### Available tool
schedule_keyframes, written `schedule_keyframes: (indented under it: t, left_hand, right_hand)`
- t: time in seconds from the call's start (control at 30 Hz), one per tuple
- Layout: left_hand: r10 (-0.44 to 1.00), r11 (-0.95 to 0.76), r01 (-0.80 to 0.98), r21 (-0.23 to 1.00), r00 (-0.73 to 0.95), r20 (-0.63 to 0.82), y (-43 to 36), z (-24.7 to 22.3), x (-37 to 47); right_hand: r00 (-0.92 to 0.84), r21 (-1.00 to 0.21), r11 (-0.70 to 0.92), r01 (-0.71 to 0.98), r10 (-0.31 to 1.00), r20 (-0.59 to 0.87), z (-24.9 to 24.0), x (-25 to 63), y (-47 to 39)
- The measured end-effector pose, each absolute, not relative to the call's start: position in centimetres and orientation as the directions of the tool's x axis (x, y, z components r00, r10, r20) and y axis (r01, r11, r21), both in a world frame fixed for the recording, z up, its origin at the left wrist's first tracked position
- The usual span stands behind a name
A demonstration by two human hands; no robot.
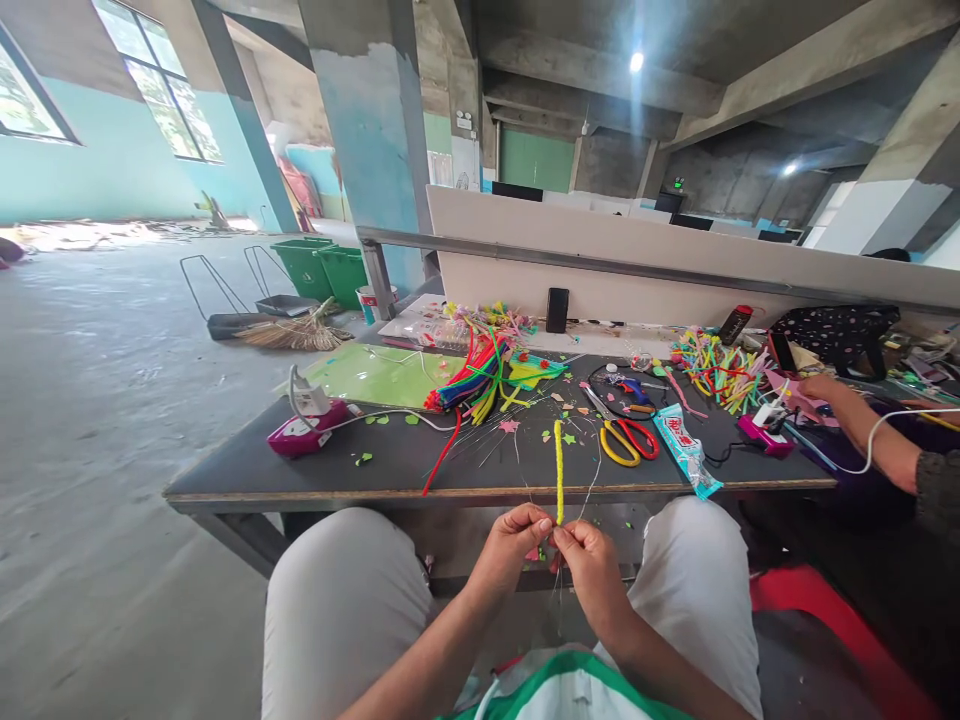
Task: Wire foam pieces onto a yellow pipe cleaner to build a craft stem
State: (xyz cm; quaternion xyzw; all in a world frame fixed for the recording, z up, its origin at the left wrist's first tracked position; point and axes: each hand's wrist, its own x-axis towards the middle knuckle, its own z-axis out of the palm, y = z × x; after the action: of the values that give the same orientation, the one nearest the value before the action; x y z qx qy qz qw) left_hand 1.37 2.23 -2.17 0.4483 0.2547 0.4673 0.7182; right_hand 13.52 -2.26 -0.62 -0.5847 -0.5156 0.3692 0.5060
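Observation:
A yellow fuzzy stem (559, 470) stands upright between my hands, its lower end at my fingertips. My left hand (517, 540) pinches at its base from the left, and my right hand (589, 560) pinches there from the right; the fingertips nearly touch. Thin wires (595, 478) arc out on both sides of the stem, and more hang below my fingers. Something small and pink shows just under the fingertips, partly hidden. Beyond, scissors (628, 440) with yellow and red handles lie on the dark table (247, 470).
A bundle of colored stems (480, 375) lies at the table's middle. Purple power strips (307, 430) sit left and right. Nearby are a blue wrapper (684, 448), a blue glue gun (636, 387) and an upright phone (556, 310). Another person's hand (821, 390) reaches in at right.

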Motion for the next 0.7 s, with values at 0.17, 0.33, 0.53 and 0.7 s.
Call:
schedule_keyframes:
  t: [0.17, 0.33, 0.53, 0.7]
  left_hand:
    - [0.946, 0.144, -0.440, 0.886, 0.325, 0.008, 2.5, -1.4, 0.6]
    - [0.962, 0.090, -0.524, 0.847, 0.266, 0.061, 2.8, 0.8, -0.7]
    - [0.979, 0.060, -0.506, 0.860, 0.198, 0.049, 2.9, 2.8, -1.6]
    - [0.973, 0.101, -0.474, 0.875, 0.229, 0.013, 3.2, 3.8, -2.3]
  right_hand:
    - [0.238, -0.939, 0.045, 0.342, 0.962, 0.133, -0.2, 13.8, -2.5]
    - [0.222, -0.916, 0.068, 0.395, 0.961, 0.167, -0.2, 13.6, -2.7]
    - [0.211, -0.875, 0.119, 0.470, 0.947, 0.242, -0.5, 13.5, -3.1]
    - [0.197, -0.867, 0.161, 0.471, 0.939, 0.282, -0.8, 13.5, -3.3]
